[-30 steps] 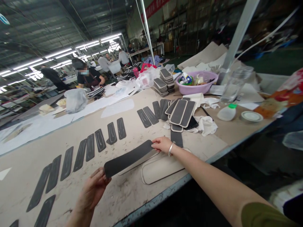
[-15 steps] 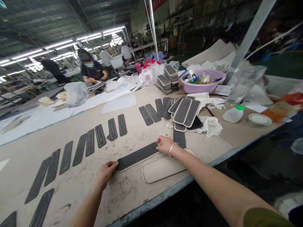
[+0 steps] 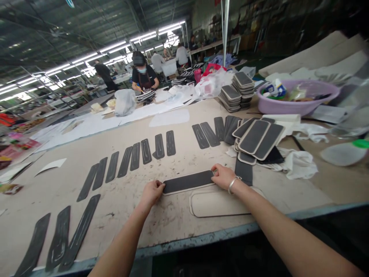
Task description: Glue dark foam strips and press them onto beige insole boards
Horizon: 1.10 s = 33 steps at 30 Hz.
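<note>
A long dark strip with a pale border (image 3: 188, 182) lies between my hands, just above or on the table. My left hand (image 3: 153, 192) pinches its left end between thumb and fingers. At the other end, my right hand (image 3: 224, 177), with a bracelet on the wrist, grips the strip's corner. Closer to me are pale rounded panels (image 3: 220, 203), partly under my right forearm. A dark strip (image 3: 243, 171) sticks out beyond my right wrist, below a loose pile of dark, pale-edged panels (image 3: 253, 136).
Several dark strips with shiny streaks (image 3: 134, 157) lie in a row across the table (image 3: 123, 215). Behind the pile stand stacked panels (image 3: 243, 86) and a purple basin (image 3: 298, 105). A white cloth (image 3: 301, 163) and a green-capped bottle (image 3: 343, 154) are at right. A co-worker (image 3: 145, 77) sits beyond.
The view has swung left, so the scene sits further right and more strips show at the lower left. Both hands still hold the dark strip by its ends.
</note>
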Motion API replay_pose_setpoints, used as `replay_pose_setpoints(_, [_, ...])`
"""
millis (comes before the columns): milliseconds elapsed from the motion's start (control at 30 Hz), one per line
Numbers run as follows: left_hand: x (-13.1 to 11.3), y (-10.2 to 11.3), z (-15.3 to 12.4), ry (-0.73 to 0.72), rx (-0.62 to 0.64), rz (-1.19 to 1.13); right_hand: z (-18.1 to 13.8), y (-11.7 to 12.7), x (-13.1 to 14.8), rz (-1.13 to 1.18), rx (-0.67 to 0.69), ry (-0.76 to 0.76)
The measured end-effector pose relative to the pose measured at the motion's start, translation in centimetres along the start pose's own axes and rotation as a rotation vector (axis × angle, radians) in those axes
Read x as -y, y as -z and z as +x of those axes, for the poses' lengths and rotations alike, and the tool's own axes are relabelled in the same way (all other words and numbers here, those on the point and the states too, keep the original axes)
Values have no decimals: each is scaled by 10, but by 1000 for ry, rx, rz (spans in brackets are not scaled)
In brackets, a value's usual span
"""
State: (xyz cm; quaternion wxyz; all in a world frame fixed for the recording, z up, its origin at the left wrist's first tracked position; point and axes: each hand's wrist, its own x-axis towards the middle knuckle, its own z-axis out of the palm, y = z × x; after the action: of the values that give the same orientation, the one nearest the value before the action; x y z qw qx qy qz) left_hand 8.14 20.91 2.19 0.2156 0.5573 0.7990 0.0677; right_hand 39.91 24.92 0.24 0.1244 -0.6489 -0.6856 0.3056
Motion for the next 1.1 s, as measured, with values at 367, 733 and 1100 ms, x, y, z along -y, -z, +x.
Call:
replay_pose_setpoints(367, [3, -3, -3, -13, -39, -36, 0, 1, 4, -61, 13, 1])
replay_pose_setpoints(733, [25, -9, -27, -235, -167, -184, 2, -1, 0, -78, 28, 8])
replay_pose_setpoints(1100, [31, -19, -28, -480, -250, -353, 1, 5, 4, -161, 32, -17])
